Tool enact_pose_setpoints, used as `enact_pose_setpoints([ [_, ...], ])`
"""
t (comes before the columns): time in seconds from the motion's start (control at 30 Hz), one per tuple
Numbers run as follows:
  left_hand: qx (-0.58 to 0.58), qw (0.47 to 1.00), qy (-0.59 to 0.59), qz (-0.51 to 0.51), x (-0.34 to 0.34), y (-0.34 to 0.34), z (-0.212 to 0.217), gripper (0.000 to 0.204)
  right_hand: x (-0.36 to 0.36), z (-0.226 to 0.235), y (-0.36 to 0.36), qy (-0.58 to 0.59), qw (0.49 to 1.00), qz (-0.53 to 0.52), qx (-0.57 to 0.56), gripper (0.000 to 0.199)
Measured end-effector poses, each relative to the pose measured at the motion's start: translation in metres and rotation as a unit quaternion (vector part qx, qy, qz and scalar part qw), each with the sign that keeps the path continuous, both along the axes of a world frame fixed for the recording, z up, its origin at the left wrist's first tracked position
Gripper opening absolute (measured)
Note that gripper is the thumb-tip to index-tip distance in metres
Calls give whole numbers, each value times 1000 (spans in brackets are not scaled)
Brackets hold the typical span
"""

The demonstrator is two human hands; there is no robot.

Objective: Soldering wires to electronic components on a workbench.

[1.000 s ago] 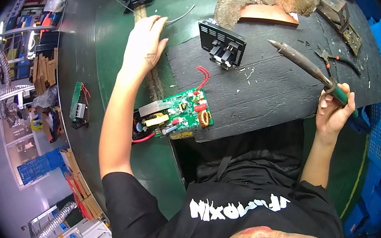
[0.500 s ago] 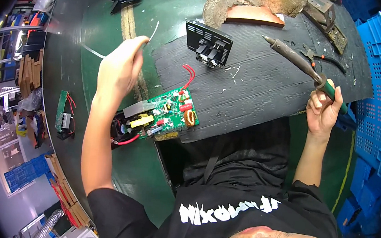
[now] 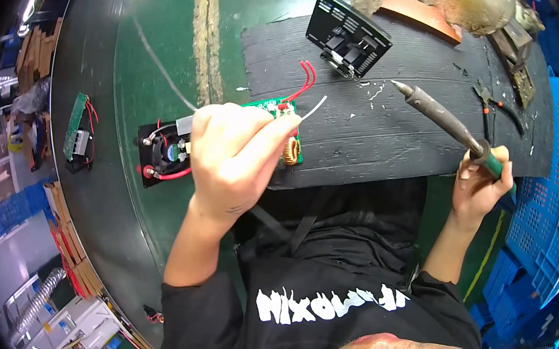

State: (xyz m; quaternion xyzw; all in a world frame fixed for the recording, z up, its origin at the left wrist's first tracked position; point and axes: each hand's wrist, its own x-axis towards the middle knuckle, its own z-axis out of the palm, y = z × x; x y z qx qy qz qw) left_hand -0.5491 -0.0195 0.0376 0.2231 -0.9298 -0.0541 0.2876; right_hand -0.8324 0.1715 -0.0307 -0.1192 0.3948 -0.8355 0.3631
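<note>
My left hand (image 3: 231, 152) is closed in a pinch on a thin, silvery solder wire (image 3: 315, 108); one end sticks out past the fingertips, and the rest trails back to the upper left. Beneath that hand lies a green circuit board (image 3: 259, 104), mostly hidden, with a copper-wound coil (image 3: 292, 150) at its right edge and red wires (image 3: 308, 82) rising from it. A black housing (image 3: 146, 134) adjoins it on the left. Wrapped around the green handle of a soldering iron (image 3: 442, 118), my right hand (image 3: 479, 189) keeps the tip over the mat, apart from board and wire.
A black vented panel with sockets (image 3: 348, 37) stands beyond the board on the dark mat (image 3: 364, 142). Cutters (image 3: 491, 107) lie at the right. A crusted lump (image 3: 477, 8) bears an orange strip (image 3: 422, 18). Blue crate (image 3: 526, 224) borders the right; another board (image 3: 74, 127) lies left.
My left hand has come down and right with the solder wire, now covering much of the board. The iron has shifted slightly right and down in view. The whole view has shifted too.
</note>
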Motion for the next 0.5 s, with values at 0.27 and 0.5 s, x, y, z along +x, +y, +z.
enact_pose_setpoints([
  [0.27,13,998,22,54,-27,3,-25,21,19,-1,-9,115,990,36,71,31],
  [0.5,3,999,12,45,-32,-7,-31,19,24,6,-17,114,987,29,108,28],
])
